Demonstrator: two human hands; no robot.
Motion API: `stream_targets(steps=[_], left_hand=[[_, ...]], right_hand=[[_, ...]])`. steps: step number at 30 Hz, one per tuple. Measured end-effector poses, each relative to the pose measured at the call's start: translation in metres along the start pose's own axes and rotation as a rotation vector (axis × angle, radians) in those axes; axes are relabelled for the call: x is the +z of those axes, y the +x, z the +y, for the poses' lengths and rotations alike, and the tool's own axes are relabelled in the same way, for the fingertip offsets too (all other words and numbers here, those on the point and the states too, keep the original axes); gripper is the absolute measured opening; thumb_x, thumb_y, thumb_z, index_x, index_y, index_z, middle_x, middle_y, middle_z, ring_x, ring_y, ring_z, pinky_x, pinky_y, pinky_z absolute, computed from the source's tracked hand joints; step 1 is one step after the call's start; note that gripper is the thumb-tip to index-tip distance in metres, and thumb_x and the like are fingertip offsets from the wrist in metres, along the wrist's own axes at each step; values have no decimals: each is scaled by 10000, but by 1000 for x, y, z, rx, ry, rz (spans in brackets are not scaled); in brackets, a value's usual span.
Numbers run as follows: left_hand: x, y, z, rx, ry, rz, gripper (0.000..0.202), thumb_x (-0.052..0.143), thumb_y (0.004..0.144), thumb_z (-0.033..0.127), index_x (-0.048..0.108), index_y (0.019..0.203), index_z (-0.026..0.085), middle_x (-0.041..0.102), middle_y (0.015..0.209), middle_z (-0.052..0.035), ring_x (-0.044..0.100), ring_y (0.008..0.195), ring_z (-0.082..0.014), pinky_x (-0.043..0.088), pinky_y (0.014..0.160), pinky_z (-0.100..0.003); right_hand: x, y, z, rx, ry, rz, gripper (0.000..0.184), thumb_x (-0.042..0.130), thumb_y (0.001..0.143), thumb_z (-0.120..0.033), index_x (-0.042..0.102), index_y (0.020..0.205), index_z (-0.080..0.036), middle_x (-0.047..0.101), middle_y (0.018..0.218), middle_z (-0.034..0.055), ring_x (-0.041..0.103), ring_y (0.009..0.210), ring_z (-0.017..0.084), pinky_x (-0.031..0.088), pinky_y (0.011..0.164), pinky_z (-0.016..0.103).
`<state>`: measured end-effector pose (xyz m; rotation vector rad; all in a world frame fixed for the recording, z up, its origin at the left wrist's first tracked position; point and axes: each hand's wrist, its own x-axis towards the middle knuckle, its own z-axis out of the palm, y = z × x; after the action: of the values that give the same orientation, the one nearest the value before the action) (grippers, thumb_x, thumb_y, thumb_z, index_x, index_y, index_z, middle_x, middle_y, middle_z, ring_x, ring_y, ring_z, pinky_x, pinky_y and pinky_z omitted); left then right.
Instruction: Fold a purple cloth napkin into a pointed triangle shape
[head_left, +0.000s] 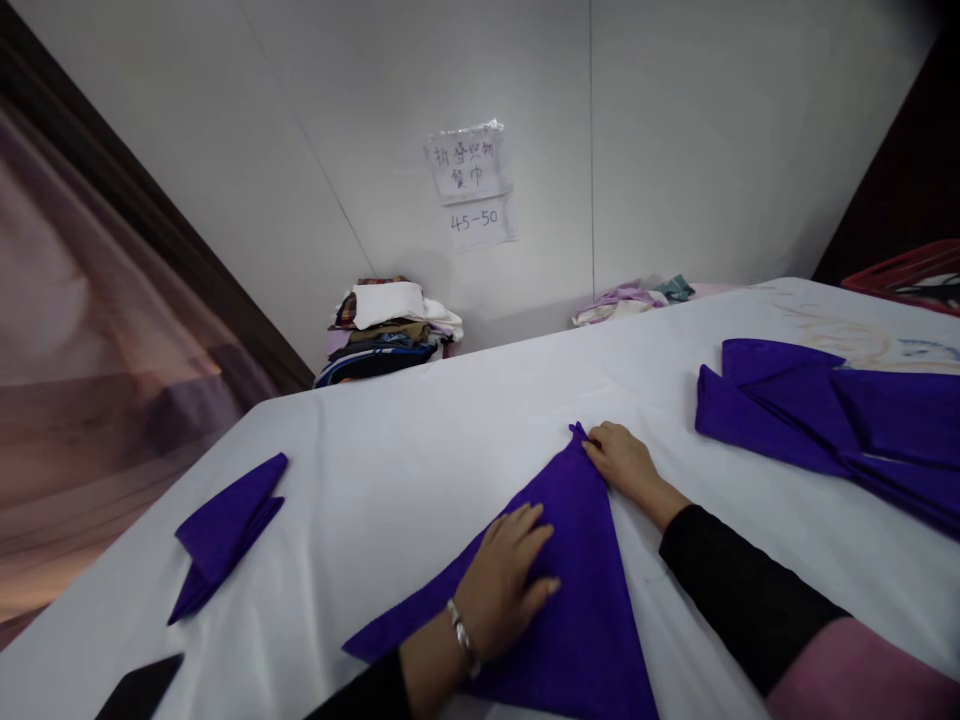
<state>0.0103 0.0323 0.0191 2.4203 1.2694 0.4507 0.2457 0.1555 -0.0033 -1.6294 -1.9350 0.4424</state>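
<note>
A purple cloth napkin [581,620], folded into a large triangle, lies on the white-covered table in front of me. My left hand [510,580], with a silver bracelet at the wrist, rests flat on its middle with the fingers spread. At the triangle's far tip, my right hand [619,455] pinches the gathered corner between thumb and fingers. Part of the napkin's left side is hidden under my left hand and forearm. To the left lies a smaller folded purple napkin [225,535], apart from both hands.
More purple cloths [810,415] lie at the right. Behind the table's far edge are a pile of folded clothes [390,330] and a lilac heap of cloth [626,300]. A dark flat object [142,688] sits at lower left. Handwritten paper signs [469,170] hang on the wall.
</note>
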Motion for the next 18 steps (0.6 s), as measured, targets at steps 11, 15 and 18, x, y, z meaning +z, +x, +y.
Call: stream_targets(steps=[11,15,18], left_hand=[[5,-81,-7,-202,342,-21,612,403,864,511,253,1397,251,269,1465,-87,219,1348,-275,214,1066,-566],[4,-99,-9,-299,401,61,596,423,853,510,321,1371,232,319,1443,-102,254,1334,-278,246,1053,-561],[2,-108,-7,-294,414,87,584,417,856,507,337,1364,231,333,1436,-102,265,1330,-275,238,1055,-563]], right_hand=[[9,3,15,-38,-42,106,231,541,769,-342,608,908,-170,612,1055,103,502,1058,263,323,904,398],[4,1,19,11,49,153,395,425,843,-397,561,1114,-144,606,1131,127,552,1032,239,400,873,383],[-4,-17,14,13,98,196,435,342,881,-409,536,1176,-154,541,1252,127,508,1129,232,430,876,382]])
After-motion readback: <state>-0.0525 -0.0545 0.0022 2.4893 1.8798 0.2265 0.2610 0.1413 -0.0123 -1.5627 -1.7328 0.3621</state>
